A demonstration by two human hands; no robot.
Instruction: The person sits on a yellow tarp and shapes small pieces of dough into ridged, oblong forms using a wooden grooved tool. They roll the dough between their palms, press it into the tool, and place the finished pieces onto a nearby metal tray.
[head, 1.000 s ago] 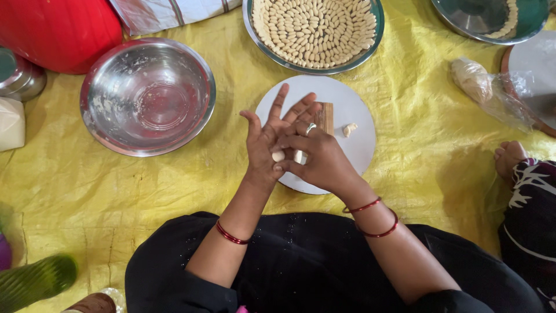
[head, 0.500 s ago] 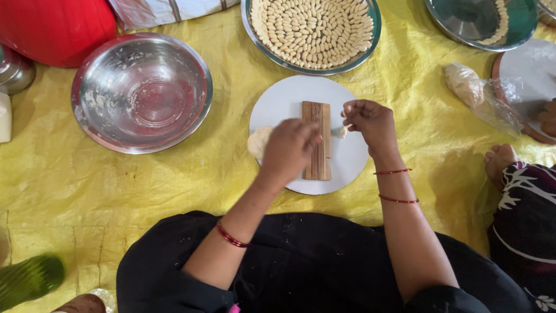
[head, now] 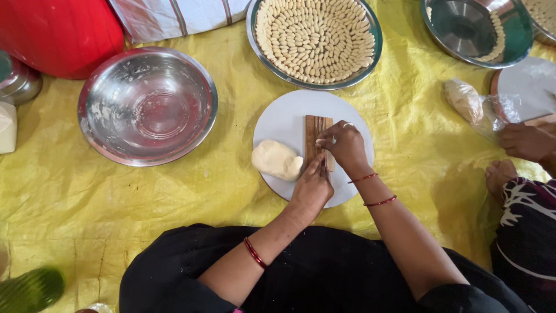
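Note:
A white round board (head: 284, 119) lies on the yellow sheet in front of me. On it stands a small ridged wooden board (head: 315, 128), and a lump of pale dough (head: 277, 159) rests at its left. My left hand (head: 311, 188) steadies the wooden board's near end with its fingertips, right beside the dough lump. My right hand (head: 343, 144) lies on top of the wooden board with its fingers curled. It presses a small pale piece of dough (head: 320, 141), mostly hidden under the fingertips, against the ridges.
Nearby are an empty steel bowl (head: 147, 104) at left and a steel tray (head: 370, 58) of several shaped dough pieces beyond the board. At right are another steel bowl (head: 475, 29), bagged dough (head: 466, 99), and another person's hand (head: 527, 142) and foot (head: 501, 174). A red container (head: 58, 32) stands far left.
My hands, first pressed together over the board, parted. The right picked up a small dough piece and now presses it on the wooden board. The left moved to the board's near end.

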